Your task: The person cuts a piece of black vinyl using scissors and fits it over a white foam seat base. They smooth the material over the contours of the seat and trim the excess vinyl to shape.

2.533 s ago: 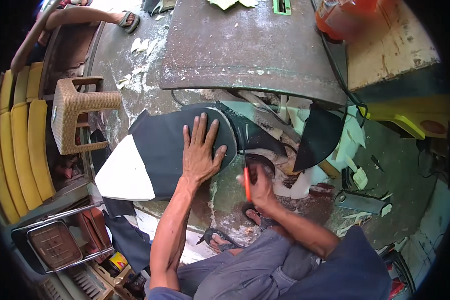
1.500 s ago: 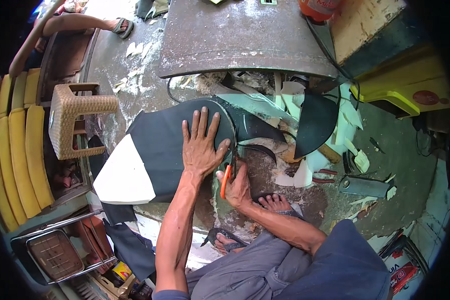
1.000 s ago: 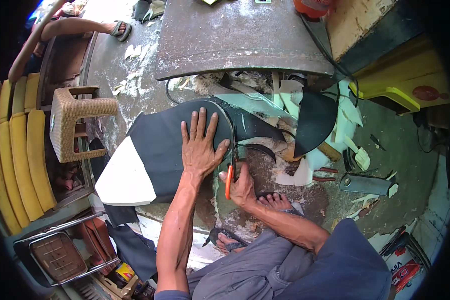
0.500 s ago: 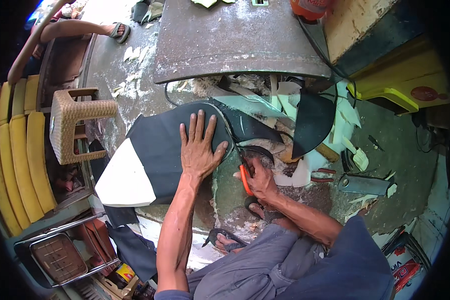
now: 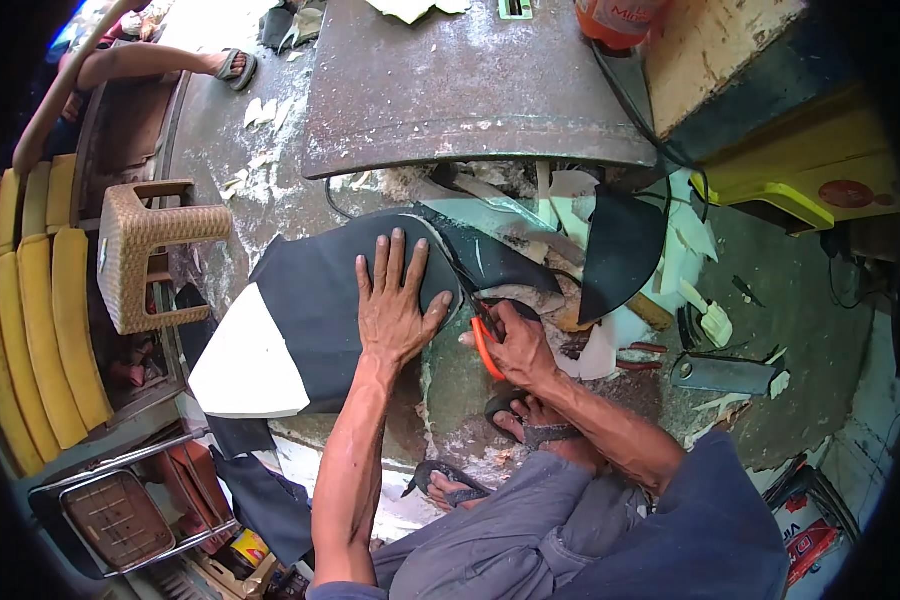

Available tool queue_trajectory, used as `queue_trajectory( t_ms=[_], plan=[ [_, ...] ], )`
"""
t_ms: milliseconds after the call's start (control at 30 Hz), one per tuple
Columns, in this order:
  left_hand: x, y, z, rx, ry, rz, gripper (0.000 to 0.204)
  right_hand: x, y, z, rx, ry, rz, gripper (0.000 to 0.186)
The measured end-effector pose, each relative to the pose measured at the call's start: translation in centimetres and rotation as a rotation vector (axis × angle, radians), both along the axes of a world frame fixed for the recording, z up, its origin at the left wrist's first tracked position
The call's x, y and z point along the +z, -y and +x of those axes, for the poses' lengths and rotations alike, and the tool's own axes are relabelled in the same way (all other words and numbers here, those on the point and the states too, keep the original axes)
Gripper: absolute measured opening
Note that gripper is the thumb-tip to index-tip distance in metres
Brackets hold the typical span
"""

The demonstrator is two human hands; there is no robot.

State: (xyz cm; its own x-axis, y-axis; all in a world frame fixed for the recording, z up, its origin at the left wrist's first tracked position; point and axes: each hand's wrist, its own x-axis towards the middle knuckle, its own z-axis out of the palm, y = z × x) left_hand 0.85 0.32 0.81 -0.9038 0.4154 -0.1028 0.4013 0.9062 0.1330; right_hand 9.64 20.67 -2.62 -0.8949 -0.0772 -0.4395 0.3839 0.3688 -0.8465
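My left hand [image 5: 394, 318] lies flat with fingers spread on a dark sheet [image 5: 315, 268], which looks like leatherette. A white piece [image 5: 250, 362] covers the sheet's near left corner. In my right hand [image 5: 523, 348] is a pair of scissors with orange handles [image 5: 485, 350]. Their dark blades point away from me along the sheet's rounded right edge, just right of my left thumb. Whether the blades are parted is hard to see. Beyond that edge lies another dark strip [image 5: 505, 262], and a dark curved cutout [image 5: 622, 255] rests farther right.
A low worktable [image 5: 480, 95] stands ahead, with an orange bottle [image 5: 618, 22] on it. At left is a woven-pattern stool [image 5: 130, 255]. Pliers with red handles [image 5: 642, 356] and a flat metal tool [image 5: 725, 373] lie among floor scraps at right. A person's sandalled foot [image 5: 236, 67] is at upper left.
My right hand and the scissors have shifted slightly forward and left along the sheet's edge, showing more blade. My left hand stays pressed on the sheet. The view has moved slightly.
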Motion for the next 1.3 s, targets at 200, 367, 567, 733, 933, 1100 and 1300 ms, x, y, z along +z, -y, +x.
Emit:
queue_trajectory(
  t_ms=[200,367,567,733,933,1100,1300],
  plan=[
    [-0.1,0.1,0.0,-0.006,-0.01,-0.015,0.081,1.0,0.6,-1.1,-0.046,-0.121,0.002,0.07],
    [-0.2,0.2,-0.1,-0.007,-0.011,-0.032,0.081,2.2,0.0,-3.0,0.04,-0.015,0.035,0.072],
    [0.1,-0.1,-0.1,-0.004,-0.007,-0.023,0.08,1.3,-0.7,-3.1,0.026,-0.002,0.002,0.065],
    [-0.1,0.2,-0.1,-0.015,-0.017,-0.032,0.083,2.3,-0.1,-5.1,0.065,-0.062,0.094,0.071],
    [0.0,0.2,-0.1,-0.018,0.002,-0.032,0.082,1.4,-0.8,-6.1,0.092,-0.04,0.072,0.074],
    [0.3,0.0,-0.2,-0.018,0.001,-0.014,0.077,1.5,-1.6,-6.8,0.162,0.017,0.058,0.075],
    [-0.2,0.0,-0.1,0.012,-0.02,-0.011,0.076,2.4,-0.8,-9.2,0.165,0.026,0.126,0.086]
  ],
)
